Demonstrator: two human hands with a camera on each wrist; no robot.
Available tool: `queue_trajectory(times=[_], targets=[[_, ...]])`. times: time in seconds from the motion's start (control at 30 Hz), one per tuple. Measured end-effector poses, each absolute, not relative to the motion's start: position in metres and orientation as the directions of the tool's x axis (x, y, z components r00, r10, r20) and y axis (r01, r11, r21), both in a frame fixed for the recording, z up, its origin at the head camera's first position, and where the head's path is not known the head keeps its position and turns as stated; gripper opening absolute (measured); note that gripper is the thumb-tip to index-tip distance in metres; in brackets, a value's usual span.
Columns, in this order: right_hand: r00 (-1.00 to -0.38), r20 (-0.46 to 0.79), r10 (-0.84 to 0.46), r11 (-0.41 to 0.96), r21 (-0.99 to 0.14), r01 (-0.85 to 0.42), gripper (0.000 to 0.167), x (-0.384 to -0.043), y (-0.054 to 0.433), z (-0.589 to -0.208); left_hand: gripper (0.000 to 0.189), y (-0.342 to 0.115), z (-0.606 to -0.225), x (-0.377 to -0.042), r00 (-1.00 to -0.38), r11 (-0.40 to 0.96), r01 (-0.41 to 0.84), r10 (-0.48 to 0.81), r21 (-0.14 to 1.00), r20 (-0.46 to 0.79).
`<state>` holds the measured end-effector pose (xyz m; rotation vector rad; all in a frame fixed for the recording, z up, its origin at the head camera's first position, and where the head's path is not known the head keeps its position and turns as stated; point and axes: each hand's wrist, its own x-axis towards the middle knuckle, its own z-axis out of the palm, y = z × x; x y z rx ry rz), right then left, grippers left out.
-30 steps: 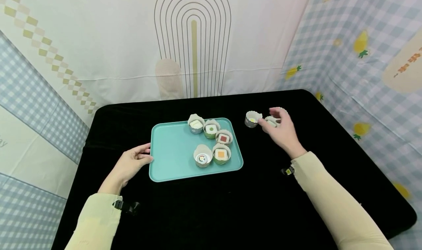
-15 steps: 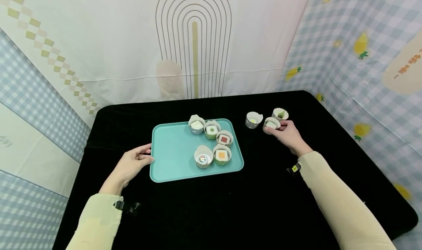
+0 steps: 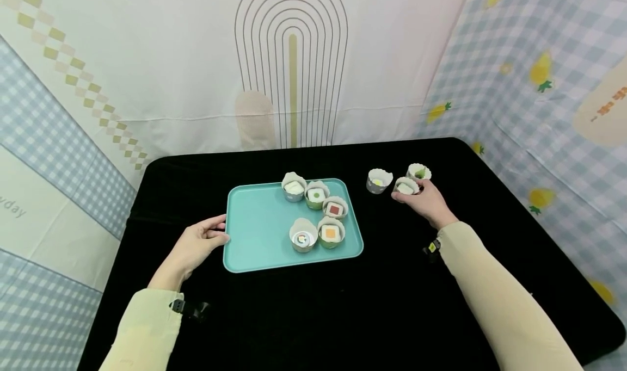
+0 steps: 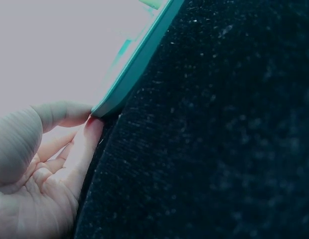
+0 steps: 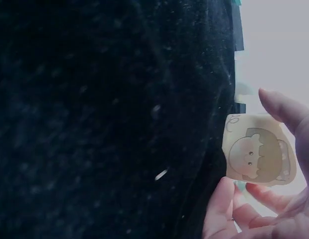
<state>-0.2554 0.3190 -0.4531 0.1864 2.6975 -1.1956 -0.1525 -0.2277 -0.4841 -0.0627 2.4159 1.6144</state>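
Right hand (image 3: pixel 427 201) has come down since a second ago, now gripping the cup (image 5: pixel 259 152) toward the far right corner of the table (image 3: pixel 294 316); left hand (image 3: pixel 198 241) pinches tray (image 3: pixel 259 232) edge. Cup probably light, crushable; hold sides gently.

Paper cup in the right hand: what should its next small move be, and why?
Probably a slight lift toward the tray: the right hand grips the paper cup off to one side, five similar cups stand on the tray with bare space left, and the left hand holds its edge.
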Motion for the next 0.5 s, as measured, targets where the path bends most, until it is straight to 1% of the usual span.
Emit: queue_trajectory(times=[0.23, 0.5], targets=[[-0.977, -0.196, 0.082, 0.694, -0.692, 0.197, 0.101, -0.2513, 0.3136, -0.451, 0.061, -0.2275, -0.4819, -0.1524, -0.974, 0.387, -0.154, 0.095, 0.909, -0.205], [-0.978, -0.164, 0.13, 0.709, -0.674, 0.208, 0.098, -0.2518, 0.3112, -0.4585, 0.061, -0.2259, -0.4812, -0.151, -0.973, 0.39, -0.159, 0.095, 0.907, -0.211]])
